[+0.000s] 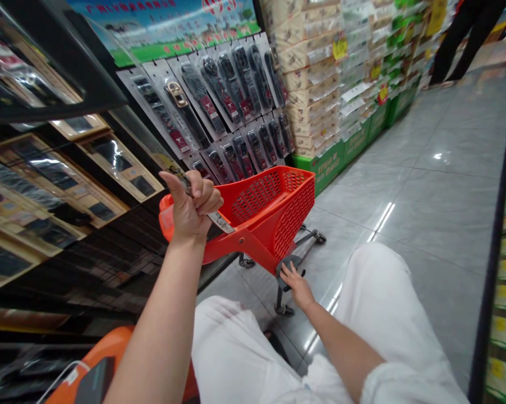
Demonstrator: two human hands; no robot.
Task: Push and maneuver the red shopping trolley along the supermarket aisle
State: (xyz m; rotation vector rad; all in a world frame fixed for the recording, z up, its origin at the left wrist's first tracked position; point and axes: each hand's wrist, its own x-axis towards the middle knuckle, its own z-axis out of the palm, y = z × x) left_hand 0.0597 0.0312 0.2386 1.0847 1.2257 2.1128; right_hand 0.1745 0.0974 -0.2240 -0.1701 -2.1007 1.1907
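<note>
A small red shopping cart (259, 235) with perforated basket walls stands in front of my knees. My left hand (196, 205) is closed around a worn, grey, narrow bar (222, 222) at the cart's left end, thumb sticking out. Part of the bar is hidden by the fingers. Low on the cart, my right hand (298, 285) presses a dark grey piece (290, 264), which looks like a cloth, against the basket's lower corner. Its fingers lie over the piece. Black caster wheels (284, 309) carry the cart.
Packaged belts (231, 92) hang on a display behind the cart. Boxed goods (105, 163) fill the left shelves. Stacked cartons (307, 78) line the aisle. A person's dark-trousered legs (469, 42) stand far right. An orange object (114, 342) is at lower left.
</note>
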